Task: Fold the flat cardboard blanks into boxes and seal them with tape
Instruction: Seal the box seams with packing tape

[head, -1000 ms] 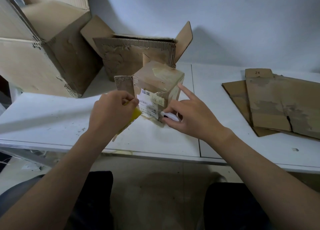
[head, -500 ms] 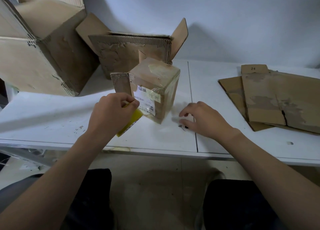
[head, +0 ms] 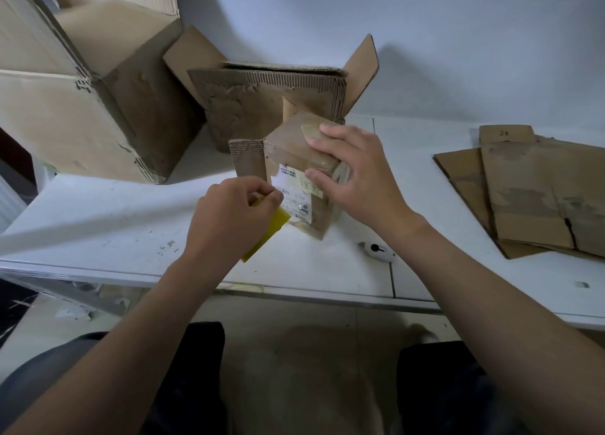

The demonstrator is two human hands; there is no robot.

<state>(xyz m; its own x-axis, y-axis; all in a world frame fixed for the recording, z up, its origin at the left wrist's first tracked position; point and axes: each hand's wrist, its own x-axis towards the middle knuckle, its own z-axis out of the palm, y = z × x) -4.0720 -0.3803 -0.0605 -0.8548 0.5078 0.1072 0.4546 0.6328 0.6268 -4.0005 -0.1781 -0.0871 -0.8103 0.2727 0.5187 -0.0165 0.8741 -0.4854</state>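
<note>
A small folded cardboard box with a white label stands on the white table, slightly tilted. My right hand grips its upper right corner, fingers over the taped top and thumb on the labelled front. My left hand pinches a flat yellow piece at the box's lower left front. What the yellow piece is cannot be told. Several flat cardboard blanks lie stacked at the right.
A small white cutter lies on the table just right of the box. Behind the box stands an open worn carton, and a large carton fills the far left. My knees are below the table's front edge.
My right hand has left the white cutter on the table and risen to grip the small box's top corner. My left hand still pinches the yellow piece against the box.
</note>
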